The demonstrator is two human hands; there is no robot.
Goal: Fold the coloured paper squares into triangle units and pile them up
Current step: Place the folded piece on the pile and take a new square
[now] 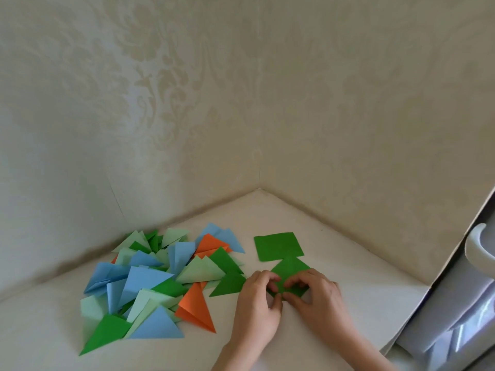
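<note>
Left hand (255, 303), right hand (313, 295) pinch green paper (290, 267), lower part hidden.

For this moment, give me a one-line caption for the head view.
Both hands, left and right, crease a green paper beside a pile of folded triangles, below a green square.

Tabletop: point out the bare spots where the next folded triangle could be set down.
Bare table lies behind the green square toward the wall corner, and right of both hands, the left hand and right hand, up to the table's right edge. The near-left corner is bare too. The left half is crowded with the pile of triangles.
</note>
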